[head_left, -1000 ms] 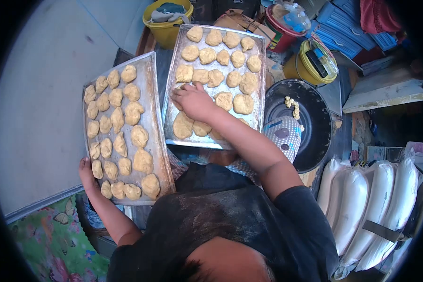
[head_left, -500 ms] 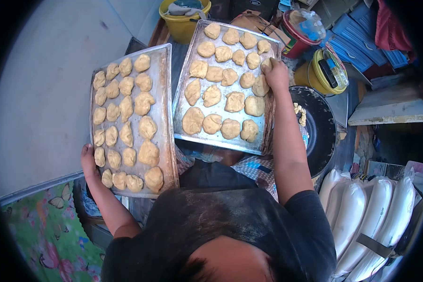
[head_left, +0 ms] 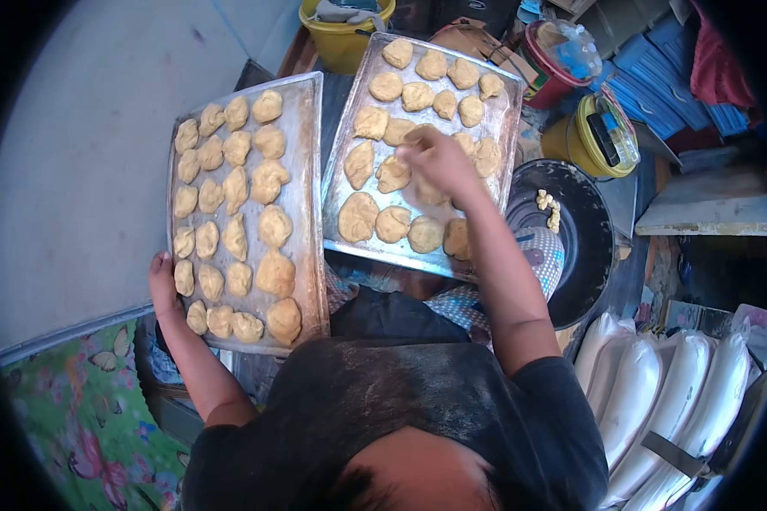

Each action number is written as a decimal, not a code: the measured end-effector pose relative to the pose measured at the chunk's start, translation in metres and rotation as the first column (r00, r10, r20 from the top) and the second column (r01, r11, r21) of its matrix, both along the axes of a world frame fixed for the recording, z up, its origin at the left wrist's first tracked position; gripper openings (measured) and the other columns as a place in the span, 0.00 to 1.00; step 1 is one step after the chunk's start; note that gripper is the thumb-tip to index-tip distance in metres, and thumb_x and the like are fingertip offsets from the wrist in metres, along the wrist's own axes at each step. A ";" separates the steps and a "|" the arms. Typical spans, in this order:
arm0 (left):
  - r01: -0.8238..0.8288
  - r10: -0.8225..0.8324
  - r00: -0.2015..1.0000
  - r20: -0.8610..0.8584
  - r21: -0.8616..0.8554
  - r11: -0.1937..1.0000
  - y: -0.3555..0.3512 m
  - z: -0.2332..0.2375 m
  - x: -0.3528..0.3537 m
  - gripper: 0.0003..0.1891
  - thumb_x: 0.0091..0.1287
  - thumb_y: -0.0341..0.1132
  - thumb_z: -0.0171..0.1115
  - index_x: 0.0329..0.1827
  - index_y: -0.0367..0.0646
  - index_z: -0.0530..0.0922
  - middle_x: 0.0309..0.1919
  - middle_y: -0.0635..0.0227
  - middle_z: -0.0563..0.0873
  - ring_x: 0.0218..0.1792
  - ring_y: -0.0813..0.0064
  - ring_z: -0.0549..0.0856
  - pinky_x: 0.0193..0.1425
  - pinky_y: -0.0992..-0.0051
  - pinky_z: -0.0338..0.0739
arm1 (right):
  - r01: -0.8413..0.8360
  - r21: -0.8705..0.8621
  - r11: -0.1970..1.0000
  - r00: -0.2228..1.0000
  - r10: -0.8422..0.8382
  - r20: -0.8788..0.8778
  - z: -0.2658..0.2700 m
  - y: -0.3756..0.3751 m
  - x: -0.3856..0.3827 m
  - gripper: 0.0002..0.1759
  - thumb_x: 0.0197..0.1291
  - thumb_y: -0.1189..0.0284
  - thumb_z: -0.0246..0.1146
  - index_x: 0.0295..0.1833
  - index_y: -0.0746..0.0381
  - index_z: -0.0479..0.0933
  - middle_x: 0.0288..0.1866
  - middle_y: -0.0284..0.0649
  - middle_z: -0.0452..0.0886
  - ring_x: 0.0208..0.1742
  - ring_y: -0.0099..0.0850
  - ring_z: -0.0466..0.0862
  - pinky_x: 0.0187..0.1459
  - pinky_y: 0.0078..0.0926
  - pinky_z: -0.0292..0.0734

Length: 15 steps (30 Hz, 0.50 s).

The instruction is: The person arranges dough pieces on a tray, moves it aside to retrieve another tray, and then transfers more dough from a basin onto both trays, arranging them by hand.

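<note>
Two metal trays carry rows of round dough pieces. My left hand (head_left: pixel 163 277) grips the outer left edge of the left tray (head_left: pixel 308 170), its fingers partly hidden beneath the rim. Over the middle of the right tray (head_left: pixel 337 153) is my right hand (head_left: pixel 435 162), blurred by motion, its fingers bent near a dough piece (head_left: pixel 393 174). Whether it holds anything cannot be made out. The two trays stand side by side at a slight angle, close together.
A black round pan (head_left: pixel 584 247) with small dough bits (head_left: pixel 554 213) lies right of the trays. Behind are yellow buckets (head_left: pixel 341 43) and a red bucket (head_left: pixel 541 81). White filled bags (head_left: pixel 635 392) stand lower right; a pale panel (head_left: pixel 85 170) rises left.
My right hand has left the right tray's right edge and moved left over its dough pieces. My left hand stays on the left tray. The view has shifted slightly.
</note>
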<state>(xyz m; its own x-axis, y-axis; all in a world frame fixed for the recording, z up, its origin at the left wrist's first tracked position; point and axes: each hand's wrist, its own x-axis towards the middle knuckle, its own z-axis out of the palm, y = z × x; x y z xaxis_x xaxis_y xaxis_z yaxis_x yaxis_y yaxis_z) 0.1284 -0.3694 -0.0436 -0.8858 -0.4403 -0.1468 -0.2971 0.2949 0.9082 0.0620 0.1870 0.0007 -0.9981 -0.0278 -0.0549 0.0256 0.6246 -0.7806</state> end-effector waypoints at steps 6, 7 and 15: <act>0.041 -0.040 0.999 -0.014 0.022 0.999 -0.007 -0.008 0.000 0.11 0.73 0.35 0.51 0.46 0.36 0.77 0.34 0.72 0.79 0.36 0.80 0.74 0.44 0.77 0.72 | -0.055 0.372 0.927 0.998 0.054 0.012 -0.004 -0.031 0.009 0.19 0.52 0.63 0.66 0.47 0.62 0.78 0.41 0.50 0.82 0.45 0.50 0.82 0.44 0.45 0.76; 0.031 -0.031 1.000 0.003 0.038 0.999 -0.005 -0.006 0.000 0.11 0.73 0.35 0.51 0.46 0.36 0.77 0.35 0.71 0.79 0.37 0.79 0.75 0.44 0.77 0.72 | -0.064 0.291 0.955 0.998 0.063 0.012 -0.007 -0.028 0.006 0.19 0.49 0.64 0.67 0.46 0.61 0.78 0.37 0.49 0.83 0.42 0.46 0.83 0.43 0.42 0.77; -0.024 0.025 1.000 -0.012 0.100 0.995 -0.004 -0.008 0.000 0.11 0.73 0.35 0.51 0.48 0.36 0.76 0.38 0.70 0.80 0.38 0.79 0.76 0.45 0.77 0.72 | 0.263 -0.244 0.934 0.953 -0.291 -0.088 0.010 0.134 -0.033 0.19 0.47 0.71 0.71 0.45 0.65 0.77 0.38 0.40 0.82 0.38 0.29 0.82 0.41 0.26 0.77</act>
<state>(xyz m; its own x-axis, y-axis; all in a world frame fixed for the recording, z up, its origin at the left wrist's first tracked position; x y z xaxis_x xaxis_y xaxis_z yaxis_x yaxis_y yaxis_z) 0.1288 -0.3732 -0.0516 -0.8770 -0.4458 -0.1795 -0.2911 0.1956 0.9365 0.0287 0.3213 0.0104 -0.9666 0.2529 0.0414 0.0690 0.4123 -0.9084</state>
